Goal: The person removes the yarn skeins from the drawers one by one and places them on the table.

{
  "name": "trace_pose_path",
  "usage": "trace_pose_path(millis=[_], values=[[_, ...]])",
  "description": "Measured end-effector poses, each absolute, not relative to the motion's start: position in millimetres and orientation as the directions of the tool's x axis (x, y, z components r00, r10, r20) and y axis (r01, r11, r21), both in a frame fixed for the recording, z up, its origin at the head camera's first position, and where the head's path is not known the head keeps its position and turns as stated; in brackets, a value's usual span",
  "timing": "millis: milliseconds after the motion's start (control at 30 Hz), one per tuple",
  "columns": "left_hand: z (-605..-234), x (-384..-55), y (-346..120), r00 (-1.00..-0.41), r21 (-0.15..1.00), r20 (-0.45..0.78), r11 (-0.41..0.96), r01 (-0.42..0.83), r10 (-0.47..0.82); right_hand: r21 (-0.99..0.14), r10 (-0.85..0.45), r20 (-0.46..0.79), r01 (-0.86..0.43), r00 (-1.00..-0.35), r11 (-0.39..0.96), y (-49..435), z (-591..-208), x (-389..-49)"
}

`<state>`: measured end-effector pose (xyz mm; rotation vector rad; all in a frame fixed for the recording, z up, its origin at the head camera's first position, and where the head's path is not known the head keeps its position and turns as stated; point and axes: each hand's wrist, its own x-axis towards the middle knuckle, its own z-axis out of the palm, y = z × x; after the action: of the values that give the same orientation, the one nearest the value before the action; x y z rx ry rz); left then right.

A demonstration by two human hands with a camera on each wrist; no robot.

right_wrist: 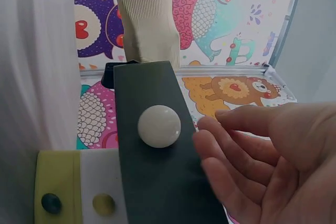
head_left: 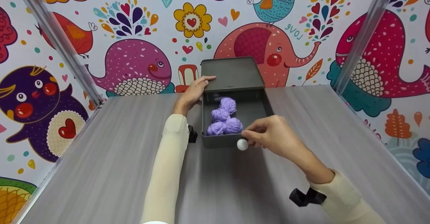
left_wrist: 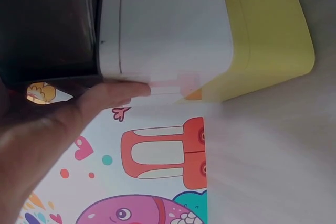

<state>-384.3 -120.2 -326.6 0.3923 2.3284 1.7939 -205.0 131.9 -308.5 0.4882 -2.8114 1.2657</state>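
Note:
A small chest of drawers has a dark grey top (head_left: 233,73), and its dark grey top drawer (head_left: 235,141) is pulled out towards me. Several balls of purple yarn (head_left: 221,115) lie along the drawer's left side. My left hand (head_left: 194,93) rests against the chest's left side, fingertips over the edge of its top; in the left wrist view, straight fingers lie along the white section (left_wrist: 168,24). My right hand (head_left: 273,135) is at the drawer's front right corner, beside the round white knob (head_left: 242,144). In the right wrist view its loosely bent fingers (right_wrist: 226,145) are apart from the knob.
Below the grey drawer are a white drawer (right_wrist: 102,171) with a yellowish knob (right_wrist: 104,204) and a yellow drawer (right_wrist: 59,169) with a dark knob (right_wrist: 51,203). The chest stands on a grey wood-grain table (head_left: 127,170), near the cartoon-printed back wall (head_left: 198,52). Metal posts (head_left: 366,32) mark the corners.

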Motion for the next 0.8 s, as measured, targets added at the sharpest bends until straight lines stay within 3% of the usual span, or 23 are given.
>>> trace_pose_path(millis=[333,800], values=[[-326,-385,-119,-0.95,0.951,0.017,0.288,0.112,0.312,-0.681,-0.276,0.295,-0.404,-0.915,0.61,119,-305,-226],[-326,-385,-120,-0.947,0.952,0.008,0.288,0.106,0.322,-0.673,-0.296,0.126,-0.3,-0.947,0.675,109,-305,-245]])
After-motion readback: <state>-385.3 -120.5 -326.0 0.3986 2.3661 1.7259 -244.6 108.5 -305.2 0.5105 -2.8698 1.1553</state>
